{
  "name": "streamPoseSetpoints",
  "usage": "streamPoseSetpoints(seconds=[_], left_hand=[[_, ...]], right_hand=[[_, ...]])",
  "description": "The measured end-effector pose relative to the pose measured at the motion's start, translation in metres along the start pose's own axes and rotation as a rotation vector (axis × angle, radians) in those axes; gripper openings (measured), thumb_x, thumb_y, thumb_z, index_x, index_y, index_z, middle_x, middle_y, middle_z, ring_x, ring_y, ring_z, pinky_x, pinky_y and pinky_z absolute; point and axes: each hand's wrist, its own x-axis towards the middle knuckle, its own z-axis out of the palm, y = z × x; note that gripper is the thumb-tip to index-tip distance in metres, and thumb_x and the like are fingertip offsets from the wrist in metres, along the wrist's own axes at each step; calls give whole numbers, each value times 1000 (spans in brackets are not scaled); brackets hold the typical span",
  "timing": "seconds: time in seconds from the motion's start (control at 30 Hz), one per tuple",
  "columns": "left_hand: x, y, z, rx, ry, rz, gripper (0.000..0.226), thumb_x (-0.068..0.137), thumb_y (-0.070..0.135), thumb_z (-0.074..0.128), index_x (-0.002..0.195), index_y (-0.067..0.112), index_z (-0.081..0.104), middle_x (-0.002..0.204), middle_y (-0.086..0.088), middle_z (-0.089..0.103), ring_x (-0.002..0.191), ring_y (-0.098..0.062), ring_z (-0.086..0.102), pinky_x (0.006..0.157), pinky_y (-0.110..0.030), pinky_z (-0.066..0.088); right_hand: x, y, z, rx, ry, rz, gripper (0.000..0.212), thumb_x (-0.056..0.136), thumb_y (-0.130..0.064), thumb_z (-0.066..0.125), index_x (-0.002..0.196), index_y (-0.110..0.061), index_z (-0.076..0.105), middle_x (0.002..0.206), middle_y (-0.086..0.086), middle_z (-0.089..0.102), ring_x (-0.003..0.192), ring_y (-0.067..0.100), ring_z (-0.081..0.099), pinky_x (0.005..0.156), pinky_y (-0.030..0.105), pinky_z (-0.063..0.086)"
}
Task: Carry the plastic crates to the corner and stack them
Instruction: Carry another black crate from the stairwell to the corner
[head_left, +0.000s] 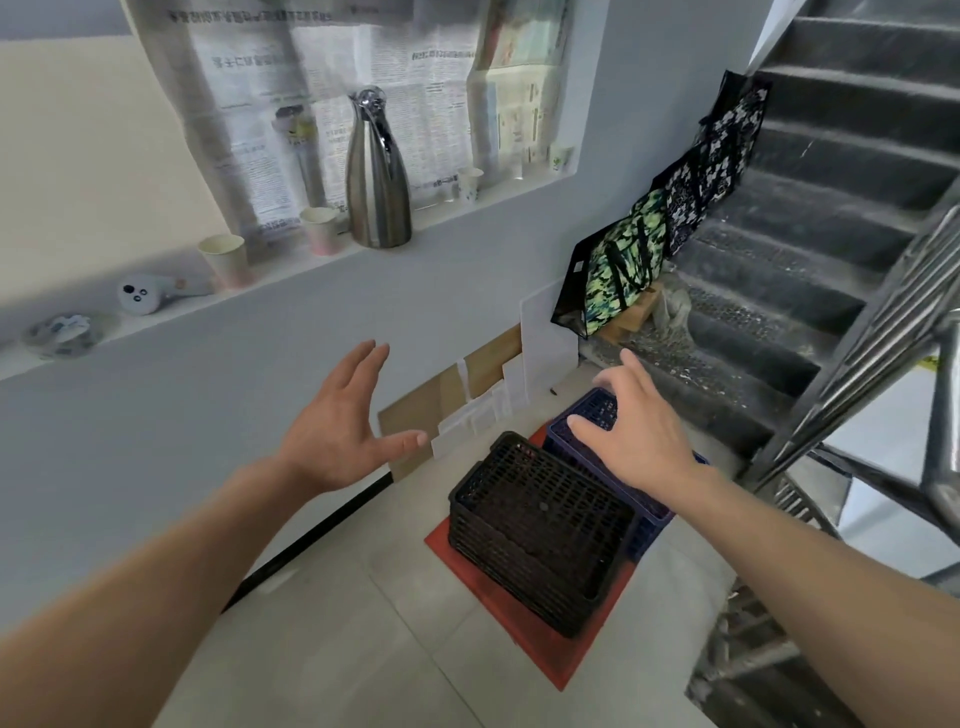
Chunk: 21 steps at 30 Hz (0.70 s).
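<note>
– Black perforated plastic crates (540, 525): does either hand have a grip on them?
– Neither. The left hand (337, 421) hangs in the air, fingers spread wide, holding nothing. The right hand (639, 431) is spread too, palm down, over the dark blue plastic crate (597, 408); I cannot tell whether it touches.
– Where do they sit?
– The black ones are nested in a stack on a flat red mat (545, 649) on the pale tiled floor (363, 649). The blue one is just beside them, near the foot of the grey stairs (779, 291).
</note>
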Motion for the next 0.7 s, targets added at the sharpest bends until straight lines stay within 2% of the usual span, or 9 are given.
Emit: streamPoseSetpoints(seconds=[0.17, 0.3, 0.37, 0.47, 0.6, 0.7], left_hand=[[43, 18, 27, 21, -40, 20, 121, 66, 88, 51, 161, 27, 9, 169, 8, 2, 154, -21, 15, 120, -42, 25], [78, 24, 46, 10, -75, 38, 113, 76, 74, 67, 161, 28, 10, 168, 10, 1, 153, -19, 16, 120, -40, 26], [98, 25, 57, 7, -101, 39, 114, 75, 75, 67, 161, 28, 11, 168, 10, 2, 154, -19, 16, 121, -40, 26], [131, 25, 74, -7, -144, 39, 122, 65, 87, 57, 161, 28, 11, 168, 11, 3, 153, -19, 17, 121, -43, 27], [183, 19, 102, -4, -184, 77, 110, 77, 70, 69, 161, 27, 11, 168, 10, 2, 152, -20, 21, 119, -43, 30], [230, 9, 124, -11, -239, 103, 110, 78, 68, 70, 160, 28, 10, 167, 11, 3, 152, -20, 22, 118, -45, 33]], right_hand=[[27, 37, -10, -27, 4, 58, 35, 96, -48, 67, 122, -26, 60, 174, 0, 11, 149, 24, 40, 94, 43, 48], [45, 63, -11, -28, -2, 97, 42, 98, -48, 64, 133, -27, 58, 174, 0, 10, 147, 26, 42, 94, 42, 46], [54, 77, -7, -16, -1, 131, 47, 98, -48, 63, 139, -28, 54, 174, 0, 9, 144, 27, 46, 94, 40, 45], [69, 96, 2, -12, 4, 165, 49, 98, -47, 63, 142, -27, 53, 174, 2, 11, 151, 23, 36, 99, 41, 44], [97, 122, 15, 1, -1, 249, 49, 97, -46, 64, 142, -28, 51, 174, 2, 11, 155, 22, 28, 106, 44, 42], [124, 139, 32, -13, -5, 326, 51, 97, -45, 64, 143, -28, 50, 173, 2, 13, 154, 23, 29, 109, 46, 42]])
